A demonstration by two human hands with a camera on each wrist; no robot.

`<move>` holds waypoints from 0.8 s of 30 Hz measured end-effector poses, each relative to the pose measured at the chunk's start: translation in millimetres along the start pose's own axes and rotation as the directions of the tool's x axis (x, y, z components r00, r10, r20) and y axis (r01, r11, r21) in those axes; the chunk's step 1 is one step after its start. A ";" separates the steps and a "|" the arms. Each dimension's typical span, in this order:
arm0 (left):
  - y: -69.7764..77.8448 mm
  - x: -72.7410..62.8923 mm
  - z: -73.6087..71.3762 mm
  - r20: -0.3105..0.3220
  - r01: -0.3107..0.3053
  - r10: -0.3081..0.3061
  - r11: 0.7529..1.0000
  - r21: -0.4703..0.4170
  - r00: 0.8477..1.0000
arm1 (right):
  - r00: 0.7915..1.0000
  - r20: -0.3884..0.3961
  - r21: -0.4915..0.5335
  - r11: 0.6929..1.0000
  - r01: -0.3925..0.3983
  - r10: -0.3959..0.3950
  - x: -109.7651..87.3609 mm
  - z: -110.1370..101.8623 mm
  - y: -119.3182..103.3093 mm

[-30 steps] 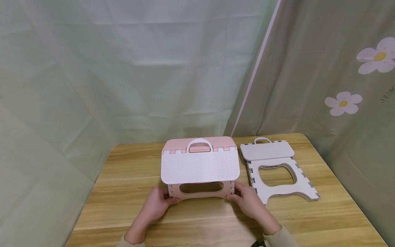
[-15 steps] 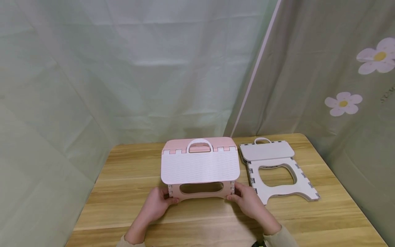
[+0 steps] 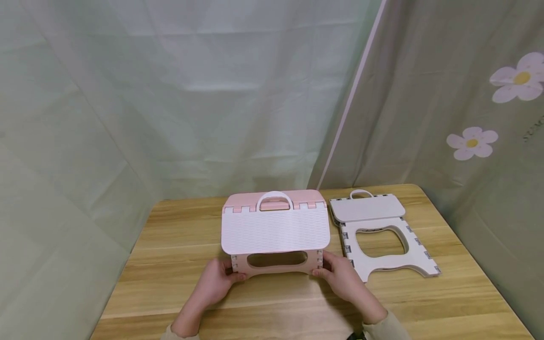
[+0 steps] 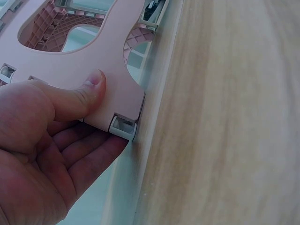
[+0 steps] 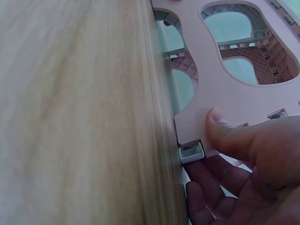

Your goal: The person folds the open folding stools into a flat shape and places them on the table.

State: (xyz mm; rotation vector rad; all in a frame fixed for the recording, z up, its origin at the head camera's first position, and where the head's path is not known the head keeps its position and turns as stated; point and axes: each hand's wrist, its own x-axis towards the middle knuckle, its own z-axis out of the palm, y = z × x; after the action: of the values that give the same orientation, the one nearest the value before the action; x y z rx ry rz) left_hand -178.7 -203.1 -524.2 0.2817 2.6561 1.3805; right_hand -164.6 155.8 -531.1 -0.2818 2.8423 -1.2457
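A pink and white folding step stool (image 3: 276,230) stands unfolded on the table, its white handle (image 3: 275,194) arching up from the middle of the top. My left hand (image 3: 216,281) grips the lower left corner of its near leg panel. In the left wrist view the thumb (image 4: 93,86) lies on the panel's pink face, with the other fingers behind the edge. On the opposite side, my right hand (image 3: 340,278) holds the lower right corner the same way; the right wrist view shows its thumb (image 5: 218,122) pressed on the panel.
A white folding stool (image 3: 384,241) lies folded flat to the right, close to my right hand. Both stools are on a wood-grain table (image 3: 178,245). Pale curtains (image 3: 238,104) hang behind and at the sides, with a flower print on the right one.
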 end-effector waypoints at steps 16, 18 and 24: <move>-1.0 0.6 0.1 0.000 -0.003 0.003 1.000 0.003 1.000 | 1.000 0.002 -0.010 1.000 0.009 -0.009 -0.1 0.4 1.0; -1.1 0.4 -0.2 0.000 -0.010 0.010 1.000 0.003 1.000 | 1.000 0.001 -0.013 1.000 0.011 -0.011 0.0 0.3 1.1; -1.2 1.0 -0.1 0.004 0.005 -0.005 1.000 -0.005 1.000 | 1.000 0.003 -0.019 1.000 0.012 -0.012 0.1 0.0 1.4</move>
State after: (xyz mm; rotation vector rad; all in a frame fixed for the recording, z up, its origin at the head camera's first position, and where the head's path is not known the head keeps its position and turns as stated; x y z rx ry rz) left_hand -179.8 -203.7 -525.1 0.2764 2.6474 1.3832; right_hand -164.9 156.7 -532.1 -0.3010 2.8560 -1.2192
